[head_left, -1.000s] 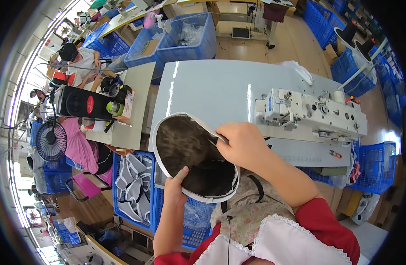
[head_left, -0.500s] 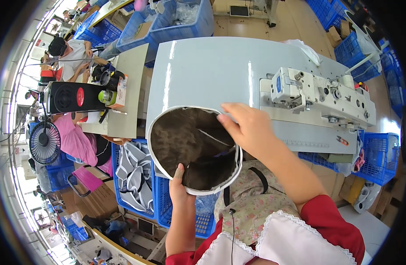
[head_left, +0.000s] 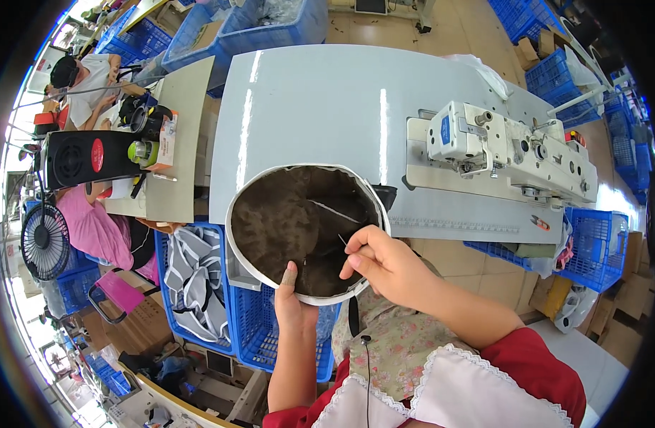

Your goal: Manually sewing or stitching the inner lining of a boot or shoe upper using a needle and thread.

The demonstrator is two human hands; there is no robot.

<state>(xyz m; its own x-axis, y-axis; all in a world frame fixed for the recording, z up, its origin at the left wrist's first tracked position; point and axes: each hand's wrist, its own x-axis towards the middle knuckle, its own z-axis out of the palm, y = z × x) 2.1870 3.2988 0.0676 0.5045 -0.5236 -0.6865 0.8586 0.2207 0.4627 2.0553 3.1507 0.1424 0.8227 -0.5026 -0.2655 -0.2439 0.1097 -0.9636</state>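
A round, open sewn piece (head_left: 270,221), shaped like a hat or pouch, has a dark brown plush lining and a white rim. My left hand (head_left: 292,299) grips its near edge, thumb over the lining and the other fingers hidden underneath. Over the right part of the opening, my right hand (head_left: 381,265) is closed in a pinch. A short thin strand, possibly thread, sticks out from its fingertips. Inside the lining runs a pale slanting seam or strip (head_left: 333,210). Just beyond the rim on the right, a small black flap shows.
The grey worktable (head_left: 306,107) carries a white sewing machine (head_left: 513,146) on the right and small snips (head_left: 540,222) near its edge. A blue crate of striped fabric (head_left: 199,285) stands at left, beside another blue crate (head_left: 270,342). A fan (head_left: 44,241) and co-workers are farther left.
My right hand has moved from the far right rim down toward the near right, over the lining, now pinched. The left hand keeps its grip. The whole view has shifted slightly.
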